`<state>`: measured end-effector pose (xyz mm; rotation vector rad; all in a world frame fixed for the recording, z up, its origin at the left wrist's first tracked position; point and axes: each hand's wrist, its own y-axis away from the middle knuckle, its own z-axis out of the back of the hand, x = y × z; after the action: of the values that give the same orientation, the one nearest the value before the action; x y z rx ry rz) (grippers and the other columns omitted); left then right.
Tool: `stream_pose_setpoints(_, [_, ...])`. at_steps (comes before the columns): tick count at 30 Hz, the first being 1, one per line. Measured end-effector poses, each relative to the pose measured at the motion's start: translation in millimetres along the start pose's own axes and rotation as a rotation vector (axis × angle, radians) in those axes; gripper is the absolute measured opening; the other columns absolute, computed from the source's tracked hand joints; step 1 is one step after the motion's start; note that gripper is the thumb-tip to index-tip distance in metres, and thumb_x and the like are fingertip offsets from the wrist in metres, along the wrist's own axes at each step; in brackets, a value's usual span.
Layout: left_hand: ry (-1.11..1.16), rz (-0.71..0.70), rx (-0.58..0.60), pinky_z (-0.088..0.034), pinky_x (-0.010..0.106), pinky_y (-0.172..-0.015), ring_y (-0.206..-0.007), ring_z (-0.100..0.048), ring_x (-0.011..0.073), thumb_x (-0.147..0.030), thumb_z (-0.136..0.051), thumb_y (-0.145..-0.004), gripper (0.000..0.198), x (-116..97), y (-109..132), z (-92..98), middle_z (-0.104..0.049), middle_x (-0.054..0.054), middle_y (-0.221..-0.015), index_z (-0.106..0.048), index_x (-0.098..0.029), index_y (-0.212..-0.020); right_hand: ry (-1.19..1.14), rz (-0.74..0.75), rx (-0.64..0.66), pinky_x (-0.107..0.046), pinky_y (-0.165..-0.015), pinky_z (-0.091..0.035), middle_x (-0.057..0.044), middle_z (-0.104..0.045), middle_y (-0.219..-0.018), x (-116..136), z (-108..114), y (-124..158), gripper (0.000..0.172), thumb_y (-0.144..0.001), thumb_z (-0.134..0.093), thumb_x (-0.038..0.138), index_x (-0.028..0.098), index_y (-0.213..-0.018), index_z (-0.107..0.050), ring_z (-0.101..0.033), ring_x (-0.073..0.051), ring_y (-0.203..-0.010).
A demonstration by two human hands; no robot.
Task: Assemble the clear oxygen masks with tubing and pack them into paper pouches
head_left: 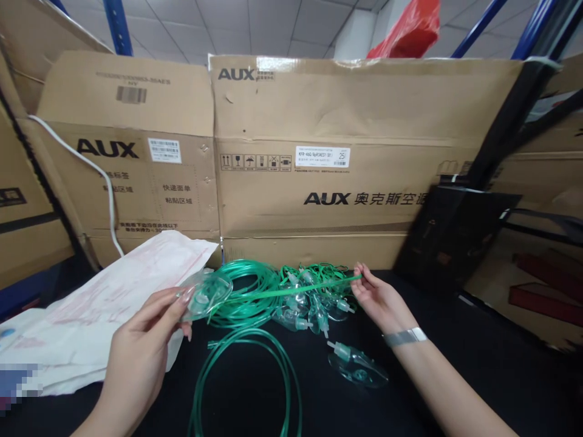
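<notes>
My left hand holds a clear green-tinted oxygen mask above the black table. A green elastic strap runs taut from the mask to my right hand, which pinches its far end. A silver watch band sits on my right wrist. Below the strap lie coils of green tubing and a pile of more clear masks. One separate mask lies near my right forearm. A loop of green tubing hangs toward the table's front.
A stack of white paper-plastic pouches lies at the left. Large AUX cardboard boxes stand as a wall behind the table. A white cable runs down the left box. A black frame and blue shelving stand at the right.
</notes>
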<state>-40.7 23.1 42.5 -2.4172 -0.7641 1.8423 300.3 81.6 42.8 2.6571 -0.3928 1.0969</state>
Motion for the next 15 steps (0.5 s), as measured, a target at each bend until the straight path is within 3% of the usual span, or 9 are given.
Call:
stream_pose_setpoints(7, [0.014, 0.002, -0.053, -0.038, 0.018, -0.041, -0.049, -0.046, 0.0046, -0.028, -0.072, -0.06, 0.018, -5, 6, -5.1, -0.056, -0.001, -0.084, -0.068, -0.016, -0.074, 0.014, 0.021, -0.135, -0.008, -0.046, -0.051, -0.001, -0.053, -0.072, 11, 16, -13, 0.031, -0.084, -0.03, -0.003, 0.015, -0.073, -0.054, -0.054, -0.003, -0.05])
stream_pose_setpoints(15, [0.068, 0.09, -0.033, -0.039, 0.018, -0.041, -0.056, -0.048, 0.0079, -0.026, -0.074, -0.057, 0.021, 3, 4, -4.1, -0.059, 0.002, -0.087, -0.069, -0.015, -0.074, 0.048, 0.035, -0.176, -0.005, -0.026, -0.037, 0.002, -0.05, -0.067, 15, 23, -17, 0.026, -0.08, -0.036, -0.005, 0.016, -0.07, -0.048, -0.037, 0.0, -0.035])
